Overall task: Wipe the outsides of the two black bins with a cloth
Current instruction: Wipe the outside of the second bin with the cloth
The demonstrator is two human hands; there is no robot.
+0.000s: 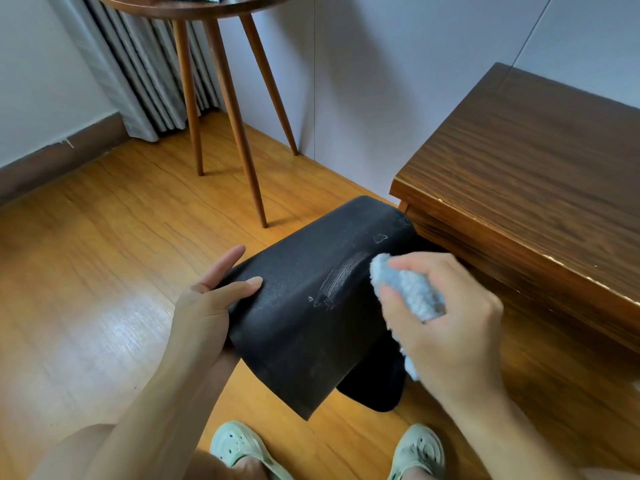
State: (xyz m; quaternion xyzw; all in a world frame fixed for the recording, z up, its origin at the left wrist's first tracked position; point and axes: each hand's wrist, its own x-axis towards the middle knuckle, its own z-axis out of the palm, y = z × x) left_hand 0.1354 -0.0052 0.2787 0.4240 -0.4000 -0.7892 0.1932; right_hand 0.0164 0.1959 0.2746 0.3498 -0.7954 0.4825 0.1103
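Observation:
A black bin (304,306) is held tipped on its side above the floor, its bottom pointing away from me. My left hand (207,306) grips its rim on the left, thumb on the outer wall. My right hand (446,317) is closed on a light blue fluffy cloth (405,289) pressed against the bin's right side. A pale wet smear (341,277) marks the wall just left of the cloth. A second black bin (377,382) shows partly beneath the held one, on the floor.
A dark wooden cabinet (526,188) stands close on the right. A three-legged wooden side table (221,109) stands behind, near grey curtains (145,81). Wooden floor (104,271) stretches left. My feet in pale green clogs (242,448) are at the bottom edge.

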